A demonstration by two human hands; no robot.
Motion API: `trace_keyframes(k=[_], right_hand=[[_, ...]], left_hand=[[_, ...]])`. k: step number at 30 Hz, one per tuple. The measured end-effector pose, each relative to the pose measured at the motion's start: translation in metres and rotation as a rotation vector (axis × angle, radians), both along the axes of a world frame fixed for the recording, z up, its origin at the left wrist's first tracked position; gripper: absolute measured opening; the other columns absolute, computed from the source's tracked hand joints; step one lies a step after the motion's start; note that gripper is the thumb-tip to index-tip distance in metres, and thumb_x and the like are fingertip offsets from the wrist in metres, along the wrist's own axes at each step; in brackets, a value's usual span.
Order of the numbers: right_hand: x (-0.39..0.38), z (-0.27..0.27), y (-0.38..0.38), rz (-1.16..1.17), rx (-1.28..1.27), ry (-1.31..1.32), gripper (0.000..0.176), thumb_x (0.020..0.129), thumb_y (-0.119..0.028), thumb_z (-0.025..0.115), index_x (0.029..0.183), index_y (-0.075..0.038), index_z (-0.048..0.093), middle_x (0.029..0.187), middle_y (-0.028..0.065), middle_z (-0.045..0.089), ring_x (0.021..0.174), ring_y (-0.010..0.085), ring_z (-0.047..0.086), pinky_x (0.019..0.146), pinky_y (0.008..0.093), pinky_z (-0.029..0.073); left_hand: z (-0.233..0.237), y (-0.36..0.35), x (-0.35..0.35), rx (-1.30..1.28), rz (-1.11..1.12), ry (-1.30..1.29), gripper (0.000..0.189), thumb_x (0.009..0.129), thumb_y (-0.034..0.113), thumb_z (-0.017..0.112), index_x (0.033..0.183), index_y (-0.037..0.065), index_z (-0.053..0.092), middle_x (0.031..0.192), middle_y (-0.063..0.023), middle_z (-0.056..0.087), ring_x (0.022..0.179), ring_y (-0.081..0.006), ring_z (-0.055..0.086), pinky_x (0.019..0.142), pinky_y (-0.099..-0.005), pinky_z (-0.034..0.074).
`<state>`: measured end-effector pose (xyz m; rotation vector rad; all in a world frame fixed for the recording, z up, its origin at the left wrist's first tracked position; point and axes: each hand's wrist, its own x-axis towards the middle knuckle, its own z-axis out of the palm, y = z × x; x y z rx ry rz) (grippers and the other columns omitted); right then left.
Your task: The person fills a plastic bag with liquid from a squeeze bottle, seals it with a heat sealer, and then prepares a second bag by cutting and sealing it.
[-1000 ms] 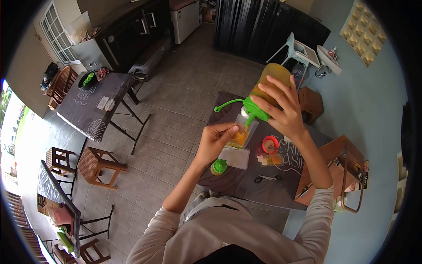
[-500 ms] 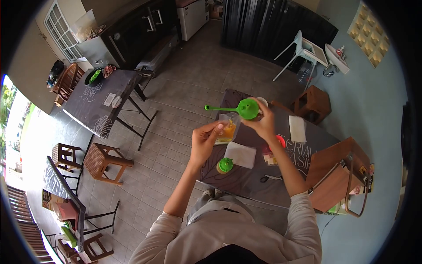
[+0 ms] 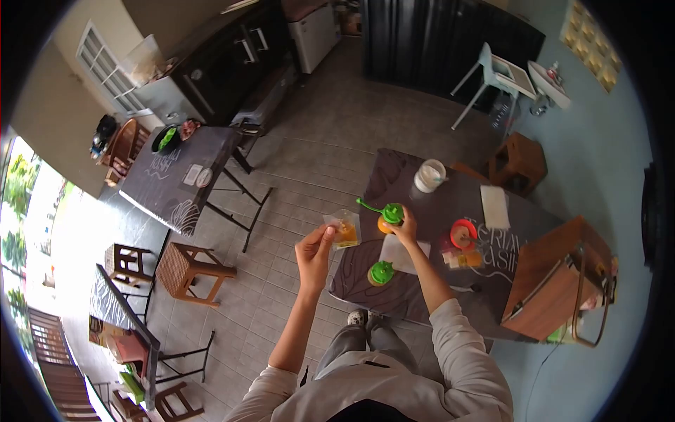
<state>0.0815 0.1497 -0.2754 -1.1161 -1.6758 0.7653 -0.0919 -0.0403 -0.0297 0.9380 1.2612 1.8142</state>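
Note:
Pinched at its top edge in my left hand is a small clear plastic bag with orange liquid inside, held out past the table's left edge. My right hand is wrapped round a squeeze bottle with a green cap and orange contents, its long green cap strap sticking out to the left. The bottle is roughly upright, over the dark table. Just below it in view stands a second green-capped bottle, beside a white sheet that my right forearm partly covers.
A white tub stands at the table's far side. Right of my hand are a red-rimmed bowl, small packets, a white cloth and a brown wooden board. A second table and stools stand left.
My right hand has brought the squeeze bottle down from a tilt above the bag to nearly upright. My left hand, with the bag, has moved left and lower, away from the bottle.

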Motion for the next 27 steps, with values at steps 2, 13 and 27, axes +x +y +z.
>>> trace_keyframes(k=[2,13,27], right_hand=[[0.009,-0.011,-0.005,-0.044,0.149,-0.19,0.08,0.056,-0.028,0.08,0.122,-0.003,0.043,0.108,0.0175,0.052,0.098,0.0293,0.054,0.085,0.0357,0.042],[0.152,0.218,-0.223,0.102,-0.075,0.277,0.047,0.077,-0.016,0.065,0.119,-0.001,0.048,0.103,0.0108,0.057,0.096,0.0162,0.053,0.08,0.0273,0.04],[0.406,0.208,-0.295,-0.348,0.134,0.125,0.009,0.075,-0.004,0.065,0.082,0.001,0.065,0.075,0.0101,0.064,0.07,0.0162,0.06,0.063,0.0249,0.045]], left_hand=[[-0.006,-0.005,0.011,0.016,0.005,0.045,0.023,0.086,0.015,0.056,0.095,-0.005,0.062,0.084,-0.0036,0.062,0.08,-0.0069,0.054,0.072,-0.0205,0.042],[-0.024,-0.026,0.149,0.029,-0.458,0.137,0.018,0.086,0.008,0.054,0.096,-0.005,0.061,0.092,-0.0084,0.06,0.085,-0.011,0.054,0.073,-0.0214,0.043],[-0.088,-0.083,0.44,0.1,-0.713,-0.154,0.02,0.085,0.007,0.055,0.1,-0.006,0.059,0.095,-0.0097,0.06,0.085,-0.0113,0.054,0.074,-0.0221,0.044]])
